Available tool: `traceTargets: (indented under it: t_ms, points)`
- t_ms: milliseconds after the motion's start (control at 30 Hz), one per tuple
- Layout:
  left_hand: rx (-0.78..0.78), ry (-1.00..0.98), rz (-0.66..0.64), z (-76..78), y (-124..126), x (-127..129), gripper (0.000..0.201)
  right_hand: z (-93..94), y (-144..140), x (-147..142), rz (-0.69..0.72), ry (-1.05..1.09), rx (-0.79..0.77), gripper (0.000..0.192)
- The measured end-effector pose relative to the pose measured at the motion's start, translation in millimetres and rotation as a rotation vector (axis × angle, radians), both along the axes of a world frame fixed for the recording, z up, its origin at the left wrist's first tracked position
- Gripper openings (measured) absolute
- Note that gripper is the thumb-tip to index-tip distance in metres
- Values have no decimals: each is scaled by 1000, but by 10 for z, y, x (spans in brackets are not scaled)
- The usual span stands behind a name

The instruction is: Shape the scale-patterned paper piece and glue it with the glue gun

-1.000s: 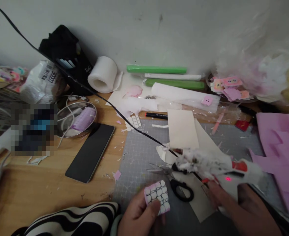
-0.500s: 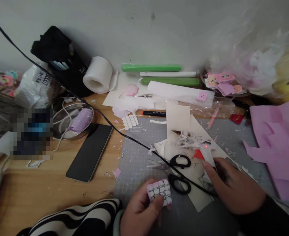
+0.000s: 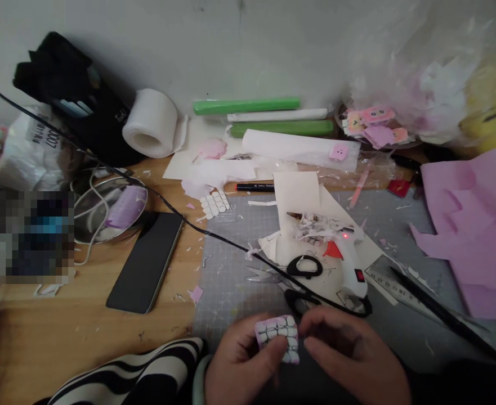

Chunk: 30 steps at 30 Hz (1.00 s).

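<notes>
Fingers (image 3: 268,351) of my left hand (image 3: 239,365) pinch the patch (image 3: 278,337), lower centre; my right hand (image 3: 349,351) touches its edge, grasping nothing. Glue gun (image 3: 340,247) rests above; pressing remains.

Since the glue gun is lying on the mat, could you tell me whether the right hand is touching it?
Apart. The head view shows the right hand down by the pink scale-patterned piece, with mat visible between it and the glue gun.
</notes>
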<state>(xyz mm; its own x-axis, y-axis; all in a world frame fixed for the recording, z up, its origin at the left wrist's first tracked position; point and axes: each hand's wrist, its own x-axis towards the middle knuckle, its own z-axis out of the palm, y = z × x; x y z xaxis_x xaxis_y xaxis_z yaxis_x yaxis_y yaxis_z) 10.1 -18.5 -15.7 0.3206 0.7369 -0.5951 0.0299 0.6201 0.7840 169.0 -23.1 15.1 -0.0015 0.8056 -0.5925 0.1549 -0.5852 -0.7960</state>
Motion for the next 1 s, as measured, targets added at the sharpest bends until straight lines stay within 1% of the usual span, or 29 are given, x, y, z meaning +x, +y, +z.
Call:
traceTargets:
  t_ms: [100,200,267,333,400,467,633,833,900,1000]
  points:
    - [20,19,-44,11,12,13,24,-45,23,15,34,51,-34,11]
    - [46,44,-93,8,8,27,28,-77,39,68,149,55,-49,12]
    - [65,93,-92,-2,-9,26,25,-94,39,95,228,59,-43,13]
    - [90,139,-72,1,-20,21,20,-108,29,106,264,58,-33,13]
    - [96,132,-76,25,-10,23,16,-116,17,102,260,49,-34,12]
    - [77,75,-104,64,22,36,15,-120,8,90,256,41,-47,12]
    - [-3,-4,-87,113,95,70,21,-120,20,73,243,51,-65,12]
    - [-50,25,-65,92,74,62,19,-105,34,71,219,82,-93,10]
    - [-47,27,-82,93,69,57,19,-110,35,71,202,77,-101,9]
    - [-28,49,-95,89,61,47,19,-133,37,74,213,72,-115,7]
